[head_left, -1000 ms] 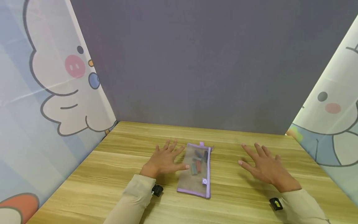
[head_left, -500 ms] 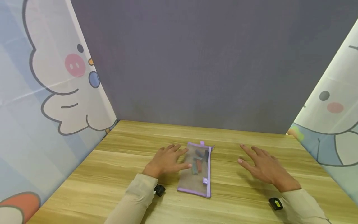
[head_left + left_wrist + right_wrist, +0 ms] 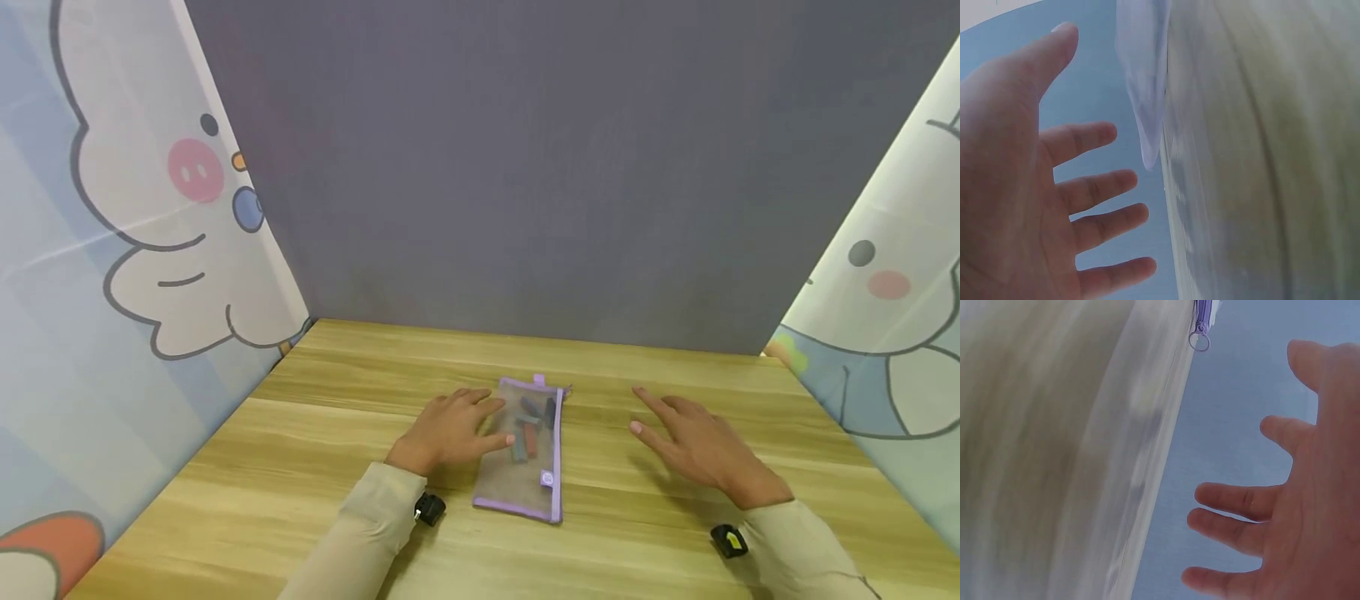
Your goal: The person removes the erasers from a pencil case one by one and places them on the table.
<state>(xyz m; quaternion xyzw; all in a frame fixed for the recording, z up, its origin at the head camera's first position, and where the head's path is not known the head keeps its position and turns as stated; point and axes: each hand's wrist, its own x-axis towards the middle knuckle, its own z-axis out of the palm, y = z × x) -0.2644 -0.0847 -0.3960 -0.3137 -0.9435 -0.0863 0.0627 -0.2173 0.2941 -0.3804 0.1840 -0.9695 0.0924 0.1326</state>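
A see-through mesh zip pouch (image 3: 510, 483) with purple edging lies on the table, several small blue, dark and red block-like pieces (image 3: 530, 440) showing inside it. My left hand (image 3: 447, 429) hovers at the pouch's left side, its thumb and forefinger overlapping the mesh in the head view. In the left wrist view the fingers of that hand (image 3: 1029, 181) are spread with nothing held. Off to the right of the pouch, my right hand (image 3: 701, 442) is held over the wood with fingers extended. The zip's ring pull (image 3: 1199, 341) shows in the right wrist view, apart from the right fingers.
The wood-grain table (image 3: 300, 467) ends at a grey back panel (image 3: 510, 167). Cartoon-printed cloth walls stand at the left (image 3: 165, 275) and the right (image 3: 900, 367). A small black device is strapped to each wrist.
My left hand has shifted slightly right over the pouch and its fingers have drawn closer together. The right hand's fingers have also come closer together. The pouch has stayed in place.
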